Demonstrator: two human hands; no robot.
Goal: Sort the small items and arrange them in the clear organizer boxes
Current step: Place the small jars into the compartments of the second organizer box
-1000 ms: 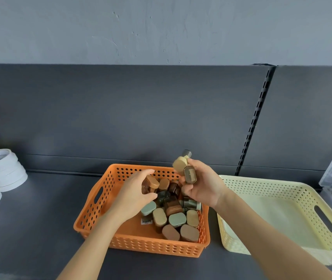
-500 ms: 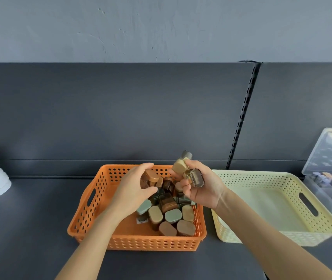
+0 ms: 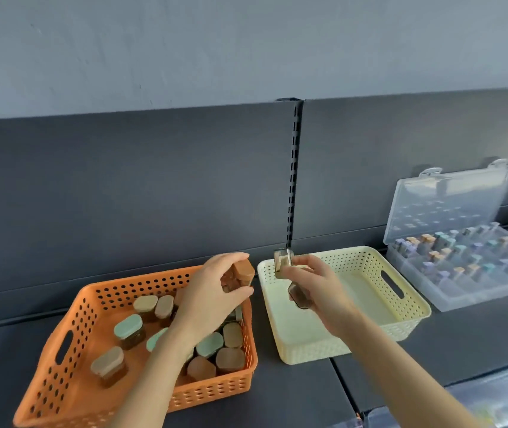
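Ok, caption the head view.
Left hand grips a brown-capped vial over the orange basket; right hand holds vials above the cream basket.

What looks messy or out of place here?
Nothing is spilled or broken. The small jars in the orange basket lie jumbled at mixed angles, unlike the neat rows in the clear organizer box.

Small clear jars with tan, brown and mint-green caps [image 3: 128, 325] lie jumbled in an orange perforated basket [image 3: 215, 392], lower left; others are held at centre. At right, a clear plastic organizer box [image 3: 444, 205], lid raised, holds rows of upright jars.
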